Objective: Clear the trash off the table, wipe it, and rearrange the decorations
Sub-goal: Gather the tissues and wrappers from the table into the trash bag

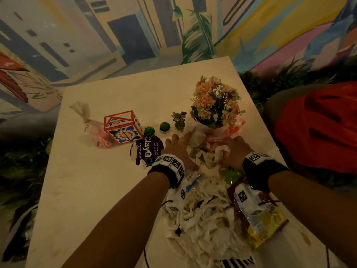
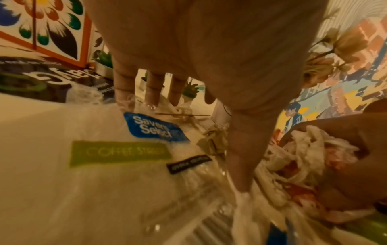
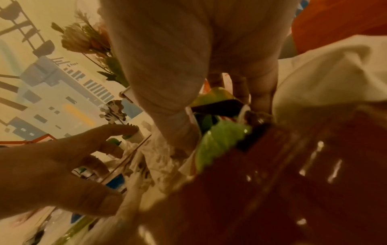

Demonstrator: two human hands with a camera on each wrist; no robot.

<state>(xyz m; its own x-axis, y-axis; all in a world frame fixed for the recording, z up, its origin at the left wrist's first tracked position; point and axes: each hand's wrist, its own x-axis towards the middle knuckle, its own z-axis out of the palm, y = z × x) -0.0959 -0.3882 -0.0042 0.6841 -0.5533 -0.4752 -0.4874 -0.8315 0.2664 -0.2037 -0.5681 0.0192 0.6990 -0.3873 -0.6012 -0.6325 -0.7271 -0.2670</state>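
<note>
While the crumpled tissue heap point(image 1: 204, 215) lies on the table point(image 1: 92, 190) just in front of the flower bouquet point(image 1: 216, 103), I am gathering it, and I judge the trash-clearing only begun. My right hand point(image 1: 234, 149) has its fingers curled round a wad of red-and-white wrapper point(image 2: 310, 152) at the foot of the bouquet; my left hand point(image 1: 177, 147) lies beside it with fingers straight and spread, holding nothing, fingertips toward the small potted plants point(image 1: 164, 126).

To do this well, I should sweep the loose tissue inward with the flat left hand, bunch it against the wad, and lift clear of the bouquet so its wrapping is not dragged over. A thin wooden stick point(image 2: 182, 114) lies in the heap and could slip out.

On the clear bag point(image 2: 130, 149) nearer me than the bouquet I read "Savers Select" on blue and "COFFEE STIRRER" on green, the last letters blurred. The purple round sign point(image 1: 148, 149), left of the bouquet, reads "ClayGo", "Clean as you go", "Let's keep our pantries clean". The yellow-and-red packet point(image 1: 258, 215) shows no legible print.
</note>
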